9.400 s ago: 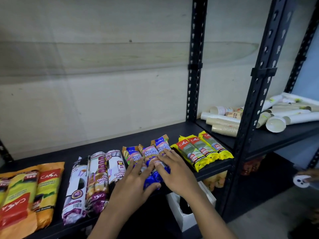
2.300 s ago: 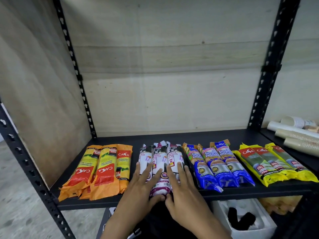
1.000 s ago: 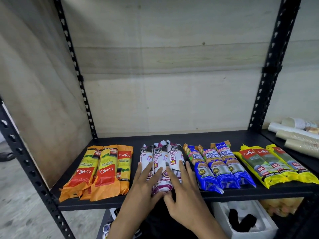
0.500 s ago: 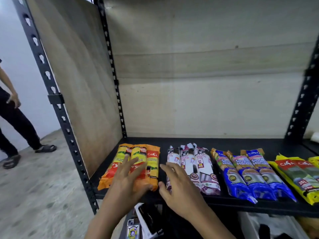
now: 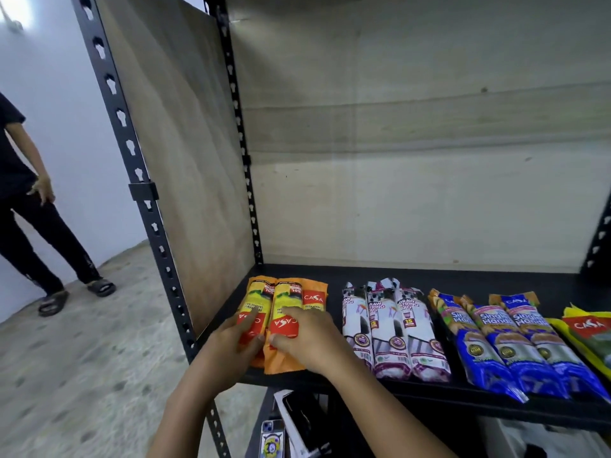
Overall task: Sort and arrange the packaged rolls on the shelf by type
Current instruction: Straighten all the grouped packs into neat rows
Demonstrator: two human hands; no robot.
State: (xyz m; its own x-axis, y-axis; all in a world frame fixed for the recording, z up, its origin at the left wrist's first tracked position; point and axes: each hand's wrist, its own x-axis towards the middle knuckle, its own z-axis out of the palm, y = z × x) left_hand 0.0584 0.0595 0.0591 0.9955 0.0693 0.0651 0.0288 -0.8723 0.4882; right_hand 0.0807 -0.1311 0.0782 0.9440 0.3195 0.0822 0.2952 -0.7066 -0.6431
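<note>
Left hand [image 5: 231, 347] and right hand [image 5: 309, 342] press flat, fingers straight, on orange plastic roll packs [image 5: 283, 300], left on black metal shelf [image 5: 396, 273].

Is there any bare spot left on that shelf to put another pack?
Yes: the bare strip of shelf behind the packs, along the back wall, and a gap between the orange packs and white packs. The front half is crowded.

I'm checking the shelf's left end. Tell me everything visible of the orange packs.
Three orange packs, glossy plastic with yellow panels and red Casa labels, lie flat side by side at the shelf's left end. The left hand and right hand rest on their near halves; a gap separates them from the white packs.
</note>
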